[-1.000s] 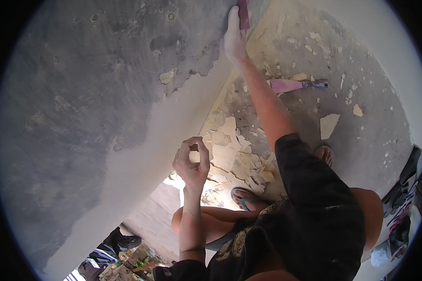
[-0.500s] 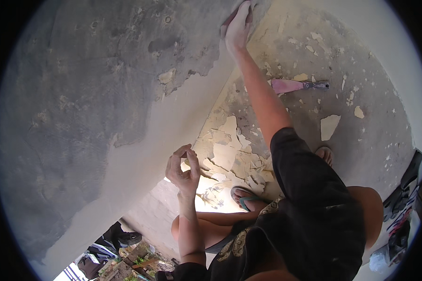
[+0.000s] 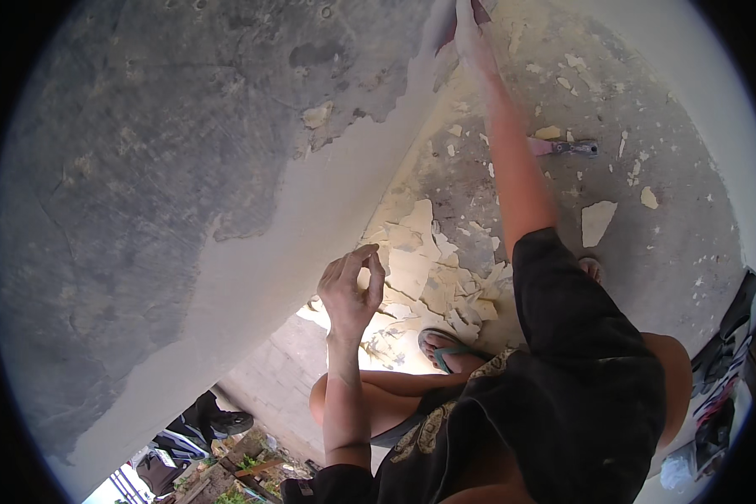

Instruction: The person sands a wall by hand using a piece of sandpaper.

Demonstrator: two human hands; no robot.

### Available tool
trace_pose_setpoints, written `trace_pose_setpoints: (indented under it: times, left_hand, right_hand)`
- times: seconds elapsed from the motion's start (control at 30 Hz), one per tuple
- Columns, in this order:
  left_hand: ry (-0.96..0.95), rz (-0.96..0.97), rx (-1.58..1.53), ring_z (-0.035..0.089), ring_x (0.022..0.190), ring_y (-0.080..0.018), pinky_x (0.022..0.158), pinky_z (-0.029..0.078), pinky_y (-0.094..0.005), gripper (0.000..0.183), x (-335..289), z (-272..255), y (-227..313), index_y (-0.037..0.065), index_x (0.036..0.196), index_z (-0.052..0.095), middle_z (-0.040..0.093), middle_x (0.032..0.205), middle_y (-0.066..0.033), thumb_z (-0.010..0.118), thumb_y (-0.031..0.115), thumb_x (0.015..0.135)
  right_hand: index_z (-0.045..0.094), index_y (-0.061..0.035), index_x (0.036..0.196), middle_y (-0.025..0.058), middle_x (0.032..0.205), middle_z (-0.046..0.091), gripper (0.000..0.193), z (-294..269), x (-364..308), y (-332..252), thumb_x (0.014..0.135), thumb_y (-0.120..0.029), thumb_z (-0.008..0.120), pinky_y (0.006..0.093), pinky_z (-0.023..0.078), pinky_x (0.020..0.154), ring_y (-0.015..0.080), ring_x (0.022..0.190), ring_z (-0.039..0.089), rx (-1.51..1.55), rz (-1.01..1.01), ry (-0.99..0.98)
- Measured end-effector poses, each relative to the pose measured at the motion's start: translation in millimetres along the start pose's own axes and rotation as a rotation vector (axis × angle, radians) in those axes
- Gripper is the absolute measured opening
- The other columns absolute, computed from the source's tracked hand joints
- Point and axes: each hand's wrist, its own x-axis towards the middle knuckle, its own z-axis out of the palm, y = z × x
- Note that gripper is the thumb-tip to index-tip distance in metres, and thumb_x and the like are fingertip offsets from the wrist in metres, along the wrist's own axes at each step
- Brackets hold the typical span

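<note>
My right hand [image 3: 472, 46] reaches to the top of the view, flat against the edge of the grey wall [image 3: 185, 143], with its fingertips cut off by the frame. Under it shows a dark reddish sheet of sandpaper [image 3: 481, 12], pressed to the pale skim-coated strip [image 3: 311, 210] along that edge. Nearer my body, my left hand [image 3: 349, 292] is raised beside the lower wall edge. Its fingers curl toward the thumb in a loop; whether anything small is between the tips cannot be made out. A putty knife [image 3: 567, 147] lies on the floor, its pinkish blade partly behind my right forearm.
Peeled cream paint flakes [image 3: 412, 252] heap on the floor by my sandalled foot [image 3: 445, 349]. A larger flake [image 3: 597, 223] lies farther right. A pale wall [image 3: 697, 92] curves along the right. Dark bags [image 3: 206, 420] and planks [image 3: 227, 470] sit at lower left.
My right hand has slid farther up and slightly right along the wall edge with the sandpaper. My left hand has shifted up and right. The whole view has moved a little.
</note>
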Motion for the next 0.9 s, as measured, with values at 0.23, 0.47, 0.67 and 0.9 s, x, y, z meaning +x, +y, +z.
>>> trace_pose_setpoints:
  times: [0.23, 0.47, 0.67, 0.9]
  left_hand:
    - [-0.019, 0.055, 0.024, 0.067, 0.069, -0.0248, 0.066, 0.051, -0.0335, 0.012, 10.9, 3.4, 5.1, 0.007, 0.092, 0.068, 0.069, 0.078, -0.0073, 0.068, 0.003, 0.081]
    - [0.143, 0.072, -0.010, 0.065, 0.065, -0.0185, 0.062, 0.050, -0.0293, 0.014, 13.6, -6.2, 1.0, 0.005, 0.092, 0.069, 0.069, 0.076, -0.0055, 0.067, 0.000, 0.080]
    - [0.148, 0.098, -0.043, 0.064, 0.063, -0.0186, 0.062, 0.049, -0.0291, 0.016, 16.3, -3.6, 0.0, 0.004, 0.093, 0.068, 0.068, 0.074, -0.0051, 0.067, -0.002, 0.078]
    - [0.203, 0.064, -0.093, 0.063, 0.059, -0.0181, 0.060, 0.049, -0.0288, 0.017, 11.8, -11.3, 3.4, 0.004, 0.093, 0.069, 0.066, 0.069, -0.0045, 0.067, -0.003, 0.077]
  right_hand:
    - [0.015, 0.0064, 0.149, 0.0229, 0.153, 0.018, 0.059, 43.0, -120.4, 16.5, 0.103, -0.027, 0.033, 0.0412, 0.012, 0.116, 0.0340, 0.142, 0.015, -0.352, -0.319, -0.147]
    - [0.017, 0.0077, 0.149, 0.0277, 0.158, 0.012, 0.064, 29.5, -192.5, 34.1, 0.099, -0.026, 0.038, 0.0517, 0.012, 0.117, 0.0421, 0.147, 0.008, -0.686, -0.808, -0.548]
    - [0.018, 0.0089, 0.149, 0.0262, 0.158, 0.012, 0.057, 42.3, -131.1, 3.5, 0.102, -0.020, 0.030, 0.0488, 0.010, 0.119, 0.0402, 0.148, 0.007, -0.130, 0.070, 0.018]
    - [0.034, 0.0064, 0.144, 0.0260, 0.155, 0.023, 0.050, 34.4, -162.7, 39.6, 0.097, -0.010, 0.035, 0.0502, 0.010, 0.119, 0.0423, 0.146, 0.015, -0.472, -0.572, -0.209]
